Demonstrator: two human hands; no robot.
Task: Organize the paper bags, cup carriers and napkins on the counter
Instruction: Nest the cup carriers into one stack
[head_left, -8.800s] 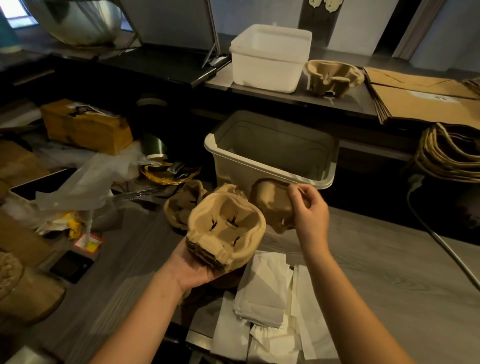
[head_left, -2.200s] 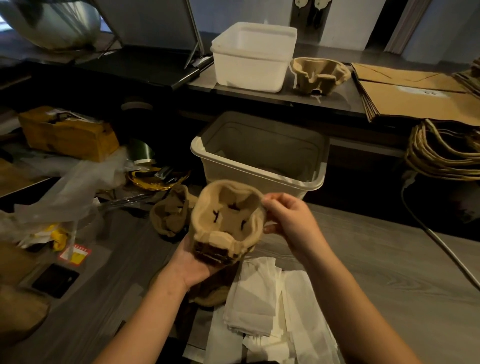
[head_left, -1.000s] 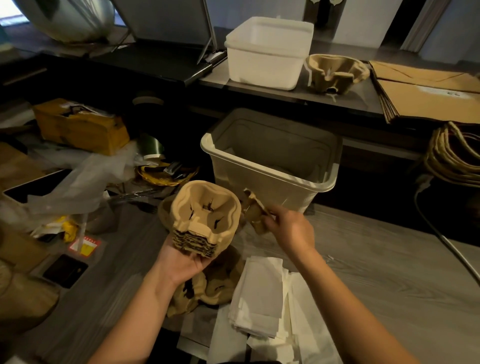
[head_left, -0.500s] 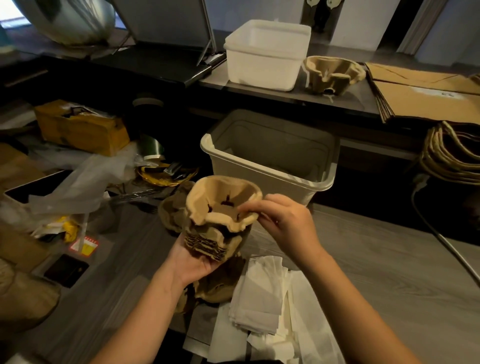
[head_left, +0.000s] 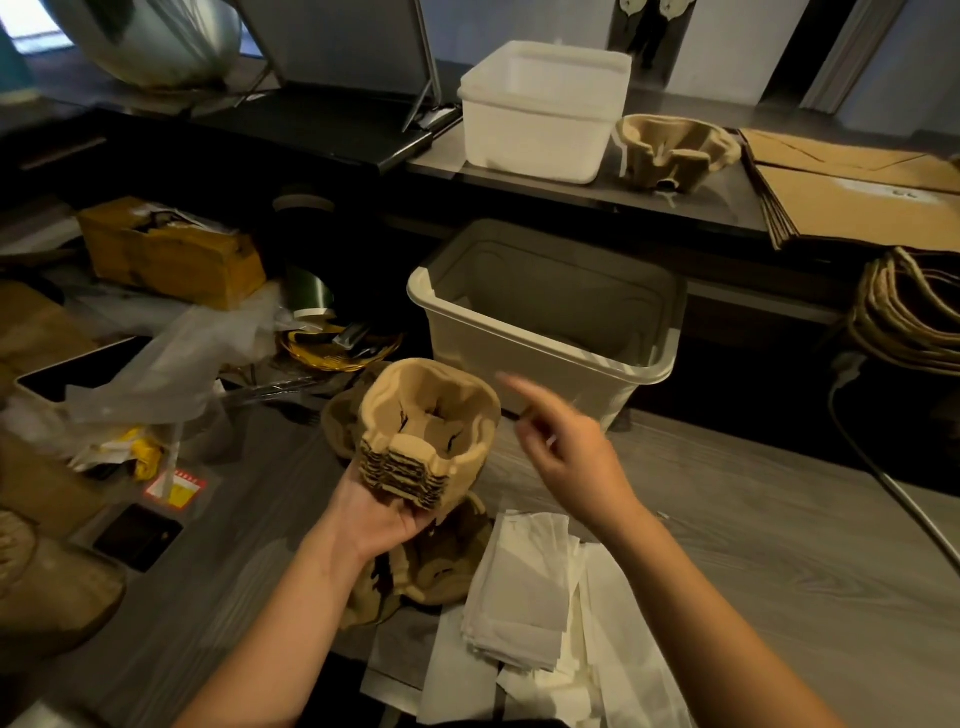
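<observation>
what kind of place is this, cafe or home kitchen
Probably a cafe or takeaway prep area: the left hand holds nested pulp cup carriers, flat brown paper bags are piled at the back right, and napkins lie on the counter.

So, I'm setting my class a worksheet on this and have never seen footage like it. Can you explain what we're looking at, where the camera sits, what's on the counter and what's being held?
There is no machine here. A person wears a camera on their head, so the single picture looks forward and down at their own two bare arms.

The left hand grips a nested stack of cup carriers from below. The right hand is blurred, open, and holds nothing.

On the grey counter lie white napkins, with loose carriers under the held stack. Behind them stands a beige bin.

On the shelf beyond sit a white tub, a single carrier and flat paper bags.
</observation>
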